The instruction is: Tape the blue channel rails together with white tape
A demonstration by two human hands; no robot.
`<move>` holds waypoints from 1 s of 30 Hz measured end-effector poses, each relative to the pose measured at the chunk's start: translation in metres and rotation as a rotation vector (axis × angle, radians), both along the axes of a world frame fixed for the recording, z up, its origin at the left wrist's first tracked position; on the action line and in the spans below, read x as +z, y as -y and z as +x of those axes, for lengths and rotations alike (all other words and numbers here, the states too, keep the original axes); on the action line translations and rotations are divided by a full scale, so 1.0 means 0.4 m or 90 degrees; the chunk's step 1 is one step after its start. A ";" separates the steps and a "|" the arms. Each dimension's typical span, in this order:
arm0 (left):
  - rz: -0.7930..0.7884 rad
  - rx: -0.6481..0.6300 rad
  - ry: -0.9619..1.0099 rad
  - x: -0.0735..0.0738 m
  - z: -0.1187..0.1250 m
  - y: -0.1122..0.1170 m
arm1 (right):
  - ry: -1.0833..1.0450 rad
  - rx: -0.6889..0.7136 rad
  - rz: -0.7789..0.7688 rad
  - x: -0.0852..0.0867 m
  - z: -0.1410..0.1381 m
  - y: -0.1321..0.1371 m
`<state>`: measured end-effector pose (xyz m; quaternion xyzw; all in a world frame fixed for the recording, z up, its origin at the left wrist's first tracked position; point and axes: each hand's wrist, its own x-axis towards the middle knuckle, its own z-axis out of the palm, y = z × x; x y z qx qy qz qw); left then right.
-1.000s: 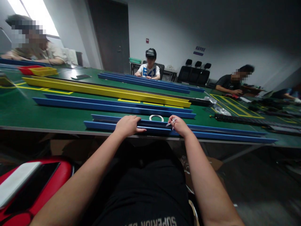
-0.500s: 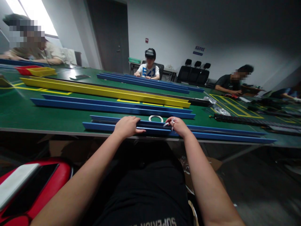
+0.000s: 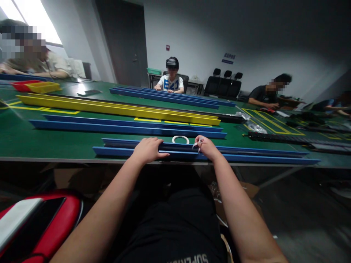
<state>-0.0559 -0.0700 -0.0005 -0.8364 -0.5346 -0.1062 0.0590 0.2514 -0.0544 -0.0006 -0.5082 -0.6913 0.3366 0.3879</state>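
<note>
Blue channel (image 3: 181, 155), and it lay dead ahead at twelve o'clock, stretched nine to three along the desk (image 3: 68, 146)! Stiff, I judged, light for its length, smooth enough to slide. Over at eleven, my left grip (image 3: 148, 149) was spread wide across its walls, a sound place to steady it. And at one, my right grip (image 3: 206, 147) was pinched narrow on thin white strips (image 3: 195, 145): limp, curling, easily creased, best taken by the ends. A white ring (image 3: 173, 140) lay just beyond the channel at twelve.
</note>
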 end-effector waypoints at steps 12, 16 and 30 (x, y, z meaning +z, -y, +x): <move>0.009 -0.058 0.051 -0.008 0.284 0.019 | -0.046 -0.009 -0.011 -0.014 0.006 -0.001; 0.007 -0.036 0.048 -0.007 0.312 0.012 | -0.084 -0.004 -0.025 -0.011 0.004 0.003; 0.017 -0.047 0.063 0.002 0.294 0.012 | 0.258 -0.041 0.142 0.051 -0.001 0.047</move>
